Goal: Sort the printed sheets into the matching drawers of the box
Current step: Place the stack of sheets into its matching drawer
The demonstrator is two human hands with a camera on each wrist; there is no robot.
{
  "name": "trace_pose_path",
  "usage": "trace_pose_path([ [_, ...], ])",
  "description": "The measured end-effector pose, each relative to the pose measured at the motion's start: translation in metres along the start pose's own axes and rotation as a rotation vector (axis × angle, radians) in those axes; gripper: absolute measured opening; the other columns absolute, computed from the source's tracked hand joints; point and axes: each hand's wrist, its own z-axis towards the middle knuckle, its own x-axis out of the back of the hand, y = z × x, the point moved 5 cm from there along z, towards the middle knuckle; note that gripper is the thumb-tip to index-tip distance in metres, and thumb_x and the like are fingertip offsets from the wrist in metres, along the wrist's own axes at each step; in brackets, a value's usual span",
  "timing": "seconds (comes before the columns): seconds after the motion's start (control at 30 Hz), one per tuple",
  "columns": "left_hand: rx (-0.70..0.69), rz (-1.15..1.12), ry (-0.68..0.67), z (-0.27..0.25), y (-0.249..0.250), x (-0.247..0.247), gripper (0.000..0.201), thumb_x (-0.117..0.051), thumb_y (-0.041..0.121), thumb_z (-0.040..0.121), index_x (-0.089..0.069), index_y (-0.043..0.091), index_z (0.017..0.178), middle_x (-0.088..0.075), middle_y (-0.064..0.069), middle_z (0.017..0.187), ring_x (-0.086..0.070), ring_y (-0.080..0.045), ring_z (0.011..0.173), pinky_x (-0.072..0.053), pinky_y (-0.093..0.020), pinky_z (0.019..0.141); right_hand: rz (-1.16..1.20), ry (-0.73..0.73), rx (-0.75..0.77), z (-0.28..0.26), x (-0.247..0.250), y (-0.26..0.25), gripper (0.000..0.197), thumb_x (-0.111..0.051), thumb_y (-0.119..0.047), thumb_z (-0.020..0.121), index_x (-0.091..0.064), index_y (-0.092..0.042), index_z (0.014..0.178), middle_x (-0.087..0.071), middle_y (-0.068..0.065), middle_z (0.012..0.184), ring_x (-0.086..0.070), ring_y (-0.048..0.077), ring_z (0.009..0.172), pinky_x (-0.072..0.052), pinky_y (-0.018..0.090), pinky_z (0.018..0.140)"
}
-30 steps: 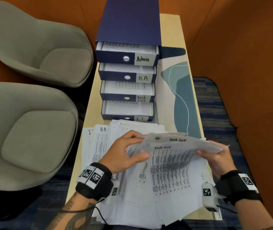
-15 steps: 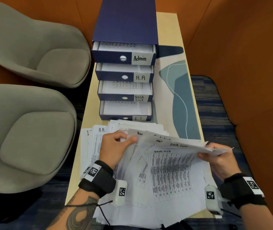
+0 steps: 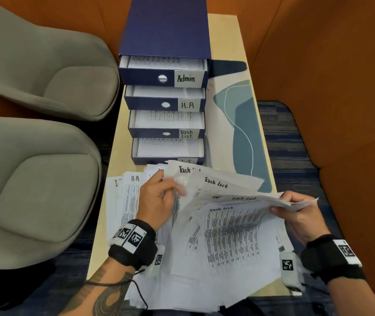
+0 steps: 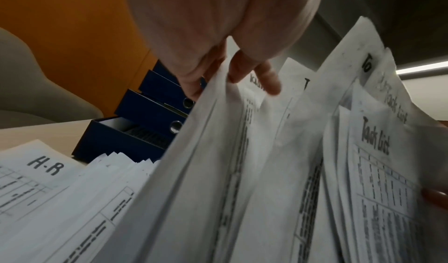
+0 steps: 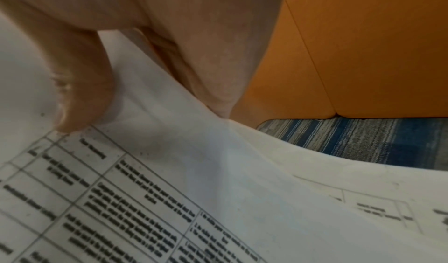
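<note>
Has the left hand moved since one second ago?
Yes. The left hand moved forward over the papers, closer to the blue drawer box.

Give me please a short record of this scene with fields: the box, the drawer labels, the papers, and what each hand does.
box: blue drawer box on the table, four drawers, all pulled partly open
drawer labels, top to bottom: Admin, H.R, Task List, the lowest partly hidden by paper
papers: loose pile in front of the box; an H.R sheet lies at its left
right hand: pinches a fanned bundle of Task List sheets
left hand: fingers curled on the edge of a raised sheet
</note>
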Motion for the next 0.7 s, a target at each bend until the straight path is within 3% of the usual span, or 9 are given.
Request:
trace_pose_path([
  [0.1,0.136,-0.047,-0.093,0.002,-0.005,-0.003,0.03,-0.054,0.01,0.098,-0.078,0.024,0.108,-0.069,0.005,0.101,-0.061,-0.001,0.096,-0.045,-0.017,0.081,-0.007,0.008,-0.005,0.0,-0.003,-0.003,0.042,-0.099,-0.032,0.054,-0.067,-0.006,0.064,-0.07,0.02,0.077,-0.066,0.034,0.079,-0.058,0.037,0.072],
  [0.17,0.242,-0.131,-0.194,0.004,-0.008,-0.007,0.024,-0.059,0.034,0.097,-0.073,0.033,0.116,-0.067,0.015,0.12,-0.052,0.01,0.122,-0.043,-0.023,0.1,0.003,-0.001,-0.009,0.0,-0.005,-0.006,0.023,-0.088,-0.012,0.06,-0.067,-0.006,0.063,-0.071,0.017,0.077,-0.065,0.033,0.081,-0.058,0.035,0.07],
  [0.27,0.284,-0.153,-0.338,0.002,-0.01,-0.017,0.025,-0.075,0.049,0.088,-0.07,0.042,0.112,-0.063,0.022,0.121,-0.047,0.022,0.12,-0.045,-0.023,0.102,-0.006,-0.008,-0.016,-0.002,-0.008,-0.01,0.022,-0.088,-0.012,0.061,-0.067,-0.008,0.064,-0.071,0.018,0.079,-0.066,0.033,0.084,-0.055,0.04,0.073],
  [0.4,0.267,-0.12,-0.379,0.003,-0.009,-0.031,0.026,-0.078,0.045,0.088,-0.082,0.022,0.101,-0.078,0.015,0.095,-0.072,-0.009,0.093,-0.06,-0.041,0.086,-0.047,0.018,-0.06,-0.004,-0.009,-0.009,0.066,-0.096,-0.06,0.049,-0.077,-0.012,0.091,-0.077,0.015,0.094,-0.073,0.032,0.094,-0.058,0.043,0.082],
  [0.47,0.26,-0.218,-0.371,0.003,-0.001,-0.032,0.051,-0.066,0.06,0.091,-0.074,0.011,0.083,-0.065,0.017,0.074,-0.06,-0.007,0.068,-0.052,-0.035,0.069,0.015,0.085,-0.136,-0.002,-0.009,-0.003,0.088,-0.098,-0.063,0.039,-0.075,-0.015,0.109,-0.078,0.013,0.107,-0.073,0.033,0.105,-0.057,0.049,0.091],
  [0.53,0.297,-0.346,-0.391,-0.001,0.006,-0.033,0.075,-0.056,0.077,0.086,-0.063,0.003,0.088,-0.064,0.002,0.084,-0.06,-0.014,0.076,-0.052,-0.04,0.074,0.069,0.135,-0.211,0.001,-0.01,0.003,0.1,-0.1,-0.06,0.03,-0.072,-0.015,0.115,-0.077,0.013,0.111,-0.074,0.034,0.105,-0.057,0.052,0.092],
  [0.6,0.336,-0.369,-0.456,-0.01,0.02,-0.04,0.068,-0.077,0.07,0.072,-0.066,0.016,0.112,-0.07,0.004,0.114,-0.07,-0.011,0.097,-0.058,-0.029,0.083,0.117,0.163,-0.245,0.003,-0.015,0.006,0.1,-0.103,-0.048,0.033,-0.07,-0.011,0.119,-0.076,0.017,0.114,-0.075,0.035,0.104,-0.059,0.051,0.088],
  [0.67,0.305,-0.223,-0.471,-0.019,0.034,-0.053,0.069,-0.095,0.049,0.061,-0.061,0.039,0.121,-0.064,0.018,0.122,-0.068,-0.006,0.107,-0.055,-0.018,0.089,0.237,0.2,-0.274,0.003,-0.016,0.009,0.085,-0.099,-0.023,0.05,-0.066,-0.003,0.126,-0.072,0.024,0.121,-0.074,0.036,0.104,-0.062,0.045,0.08],
  [0.7,0.251,-0.15,-0.432,-0.021,0.041,-0.06,0.067,-0.095,0.037,0.067,-0.058,0.043,0.122,-0.063,0.021,0.121,-0.066,-0.006,0.107,-0.054,-0.013,0.089,0.305,0.212,-0.287,0.001,-0.015,0.008,0.076,-0.091,-0.013,0.059,-0.063,0.0,0.128,-0.069,0.027,0.124,-0.073,0.036,0.106,-0.063,0.043,0.079],
])
